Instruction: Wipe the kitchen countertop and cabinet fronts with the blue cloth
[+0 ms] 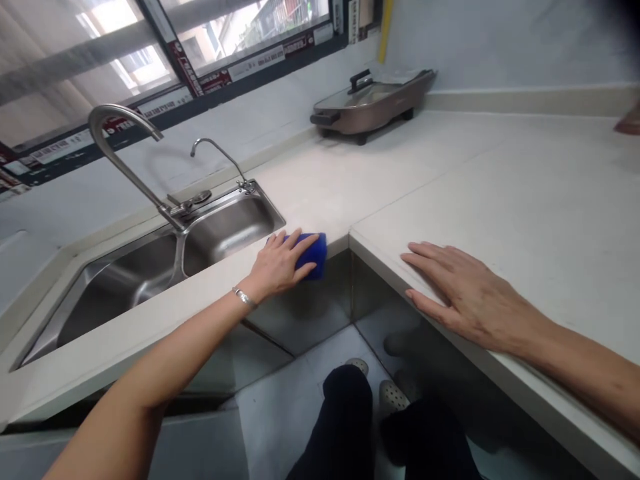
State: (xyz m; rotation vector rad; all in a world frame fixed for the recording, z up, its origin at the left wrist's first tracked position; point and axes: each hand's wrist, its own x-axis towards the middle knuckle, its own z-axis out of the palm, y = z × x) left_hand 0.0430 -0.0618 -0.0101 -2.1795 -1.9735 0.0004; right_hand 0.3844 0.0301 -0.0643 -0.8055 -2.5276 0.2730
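My left hand [283,263] lies over a blue cloth [316,252] at the counter's front edge, just right of the sink. Its fingers press the cloth down, and part of the blue hangs over the edge. Most of the cloth's left side is hidden under my fingers. On the right-hand stretch of the white countertop [500,193], my right hand [465,293] rests flat near the edge with its fingers stretched out and nothing held. Its thumb lies along the front edge.
A double steel sink [180,260] with a large curved faucet [120,160] and a small thin tap [220,153] is on the left. An electric pan [375,107] with a glass lid stands at the back corner. Cabinets [300,313] run below the counter.
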